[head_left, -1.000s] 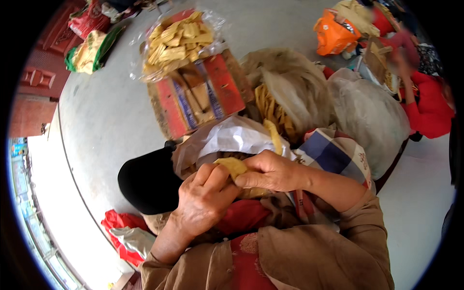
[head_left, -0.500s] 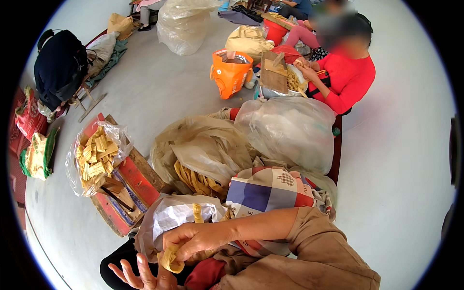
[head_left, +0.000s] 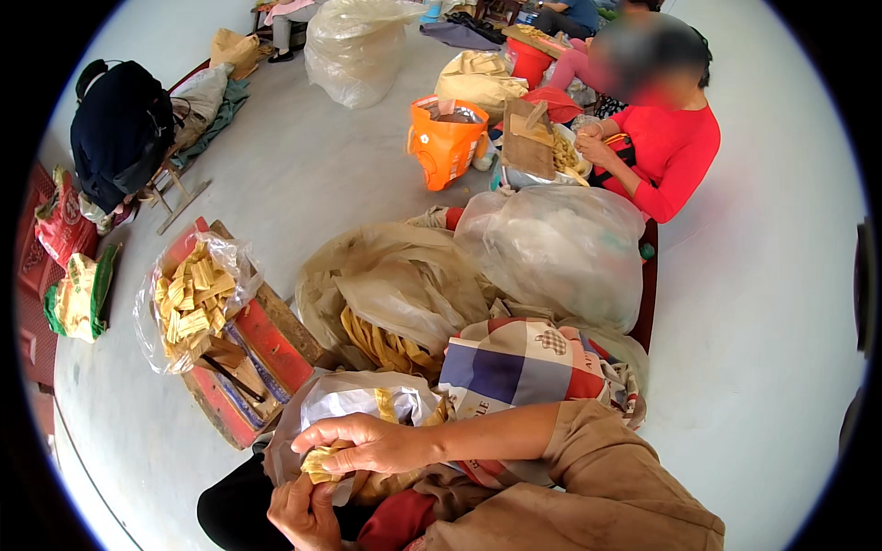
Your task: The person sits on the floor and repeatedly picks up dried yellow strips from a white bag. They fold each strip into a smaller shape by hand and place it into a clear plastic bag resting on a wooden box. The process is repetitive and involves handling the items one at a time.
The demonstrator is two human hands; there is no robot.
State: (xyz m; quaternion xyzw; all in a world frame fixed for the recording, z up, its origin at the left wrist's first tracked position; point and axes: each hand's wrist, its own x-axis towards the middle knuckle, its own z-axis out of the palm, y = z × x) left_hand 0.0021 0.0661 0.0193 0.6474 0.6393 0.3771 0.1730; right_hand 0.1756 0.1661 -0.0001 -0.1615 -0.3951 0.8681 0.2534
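Observation:
At the bottom of the view, my right hand [head_left: 363,445] pinches a small folded piece of dried yellow strip [head_left: 322,466]. My left hand [head_left: 303,519] is just below it, fingers bent and closed against the piece’s lower end. Around both hands lies an open bag with a white lining [head_left: 335,398], with more yellow strips inside. A red wooden board [head_left: 276,347] to the upper left bears a clear bag of folded yellow pieces [head_left: 193,298]. A large plastic bag of long strips [head_left: 404,271] and a checked cloth bag [head_left: 501,367] lie beyond my right arm.
A co-worker in red [head_left: 671,161] sits at upper right beside a board [head_left: 528,147], both hands near it. An orange bag [head_left: 441,147], a clear bulging bag [head_left: 547,257], a dark draped stool [head_left: 115,138] and sacks [head_left: 83,294] stand around. Other people sit at the back.
The view has swung upward toward the room since a second ago. Half a second ago my left fingers were spread; now they are bent onto the piece, and my right hand has risen slightly.

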